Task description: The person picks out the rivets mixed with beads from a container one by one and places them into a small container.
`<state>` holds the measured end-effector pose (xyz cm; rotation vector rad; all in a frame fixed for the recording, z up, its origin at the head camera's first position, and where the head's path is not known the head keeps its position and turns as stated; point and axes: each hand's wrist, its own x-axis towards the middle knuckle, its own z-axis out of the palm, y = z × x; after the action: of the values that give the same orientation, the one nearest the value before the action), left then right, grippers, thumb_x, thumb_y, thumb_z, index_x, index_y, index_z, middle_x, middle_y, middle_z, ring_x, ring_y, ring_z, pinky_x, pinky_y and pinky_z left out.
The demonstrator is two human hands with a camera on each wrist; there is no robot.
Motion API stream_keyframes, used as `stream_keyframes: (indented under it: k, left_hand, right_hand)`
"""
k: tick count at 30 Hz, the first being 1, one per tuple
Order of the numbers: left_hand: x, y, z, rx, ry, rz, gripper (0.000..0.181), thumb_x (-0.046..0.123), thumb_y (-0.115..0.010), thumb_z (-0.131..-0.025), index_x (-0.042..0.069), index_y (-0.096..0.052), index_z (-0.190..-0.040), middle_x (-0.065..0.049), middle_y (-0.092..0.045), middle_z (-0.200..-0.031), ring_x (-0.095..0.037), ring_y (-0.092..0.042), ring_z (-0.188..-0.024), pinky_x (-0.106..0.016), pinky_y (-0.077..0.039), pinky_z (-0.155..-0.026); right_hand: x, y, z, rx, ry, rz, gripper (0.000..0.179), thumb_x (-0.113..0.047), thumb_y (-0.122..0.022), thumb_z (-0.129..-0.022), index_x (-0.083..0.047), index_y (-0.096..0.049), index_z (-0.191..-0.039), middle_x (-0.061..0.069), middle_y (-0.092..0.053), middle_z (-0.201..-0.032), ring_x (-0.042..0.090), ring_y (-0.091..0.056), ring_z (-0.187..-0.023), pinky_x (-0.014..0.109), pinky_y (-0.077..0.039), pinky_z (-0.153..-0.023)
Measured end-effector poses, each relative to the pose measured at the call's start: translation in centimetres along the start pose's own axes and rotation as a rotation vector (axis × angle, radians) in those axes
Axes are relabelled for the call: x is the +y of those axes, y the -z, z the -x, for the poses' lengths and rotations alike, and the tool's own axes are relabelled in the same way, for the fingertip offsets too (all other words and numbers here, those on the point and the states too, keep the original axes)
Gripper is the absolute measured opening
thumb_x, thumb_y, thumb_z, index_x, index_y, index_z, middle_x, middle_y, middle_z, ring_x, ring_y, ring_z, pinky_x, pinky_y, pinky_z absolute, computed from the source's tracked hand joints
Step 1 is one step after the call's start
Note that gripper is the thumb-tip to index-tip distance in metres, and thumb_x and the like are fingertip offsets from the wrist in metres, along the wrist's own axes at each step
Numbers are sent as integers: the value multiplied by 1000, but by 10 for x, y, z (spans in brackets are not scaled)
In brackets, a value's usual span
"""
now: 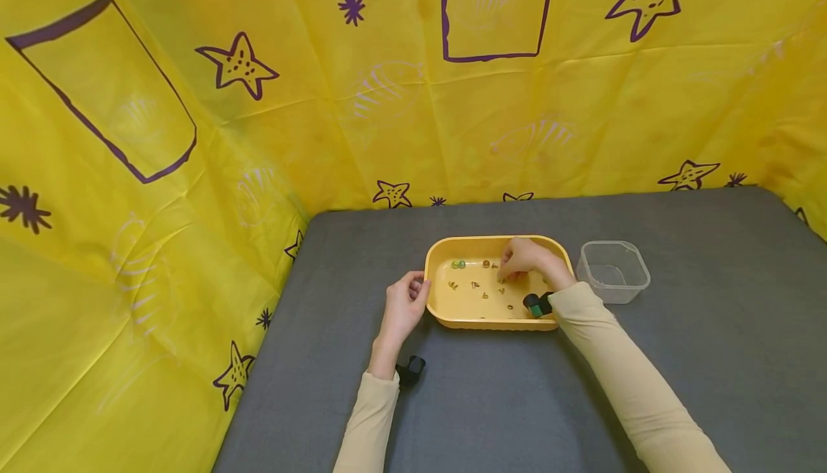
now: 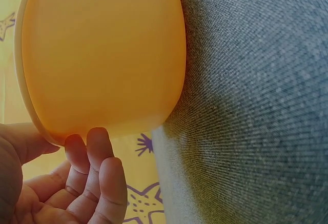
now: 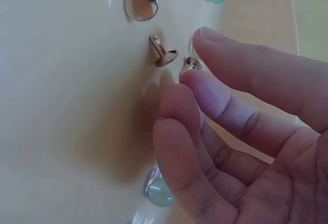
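Observation:
A shallow yellow tray holds several small gold-coloured metal pieces. My left hand grips its left end, thumb at the rim and curled fingers against the outer wall. Inside the tray, over its right half, my right hand reaches down with thumb and forefinger apart. Between those two fingertips shows a small shiny metal piece, partly hidden by the forefinger. Beside it lies a metal piece with a disc head and thin shank. A shiny round piece sits farther off.
Green glassy beads and a brown round bead lie near the tray's far wall. A clear plastic container stands just right of the tray on the grey table. Yellow patterned cloth hangs behind and to the left.

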<state>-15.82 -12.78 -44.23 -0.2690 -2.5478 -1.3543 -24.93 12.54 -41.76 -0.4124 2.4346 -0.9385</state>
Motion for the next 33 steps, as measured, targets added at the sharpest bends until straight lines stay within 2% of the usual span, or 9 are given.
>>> stream_keyframes:
  k: [11, 20, 33]
  left_hand:
    - [1, 0, 0, 2, 1, -4, 19, 5, -60, -88, -9, -63, -99, -8, -56, -69, -14, -50, -59, -22, -43, -54]
    - [0, 0, 0, 3, -2, -7, 18, 5, -61, -87, -9, -63, -98, -8, -56, -68, -14, -49, -59, -21, -43, -54]
    - [-1, -1, 0, 3, 4, -6, 17, 5, -61, -88, -8, -63, -98, -7, -56, -68, -14, -49, -59, -21, -42, -53]
  right_hand:
    - [-1, -4, -3, -11, 0, 13, 14, -3, -71, -72, -1, -60, -63, 1, -52, -55, 11, -48, -49, 24, -42, -51]
    - [-4, -6, -4, -7, -36, 49, 13, -5, -73, -72, -1, -61, -67, 2, -54, -57, 12, -50, -52, 24, -42, -53]
    - [-3, -6, -5, -7, -15, 41, 13, -1, -70, -71, 0, -59, -65, 2, -52, -56, 12, -49, -50, 24, -41, -51]
